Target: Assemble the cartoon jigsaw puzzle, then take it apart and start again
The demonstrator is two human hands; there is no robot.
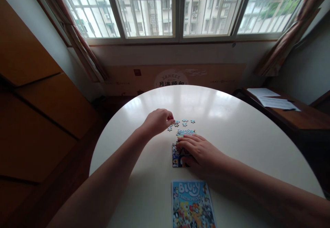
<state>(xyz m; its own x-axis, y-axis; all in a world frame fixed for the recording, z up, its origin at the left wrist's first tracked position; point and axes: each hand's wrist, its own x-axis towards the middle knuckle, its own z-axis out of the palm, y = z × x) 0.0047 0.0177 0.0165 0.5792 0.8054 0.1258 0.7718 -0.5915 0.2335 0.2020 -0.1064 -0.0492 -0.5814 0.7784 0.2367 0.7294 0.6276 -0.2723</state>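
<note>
Table [247,142]: before you, with the window [177,15] behind it.
Picture card [192,204]: on the table, nearest you.
Puzzle [176,161]: beyond the card, partly under your right hand [199,149].
Loose pieces [185,124]: behind the puzzle, just right of your left hand [158,121].
Desk [316,118]: right of the table, bearing papers [279,103].
Cabinet [31,128]: to your left.

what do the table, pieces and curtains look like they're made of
Table: hard, smooth top with a glossy white finish, perhaps lacquer or laminate, going by its bright reflections.
Pieces: probably printed cardboard, since they're small, flat, coloured jigsaw shapes; thin wood is possible, and their finish is too small to tell.
Curtains: most likely matt fabric, hanging in soft folds; the fibre isn't clear.
</note>
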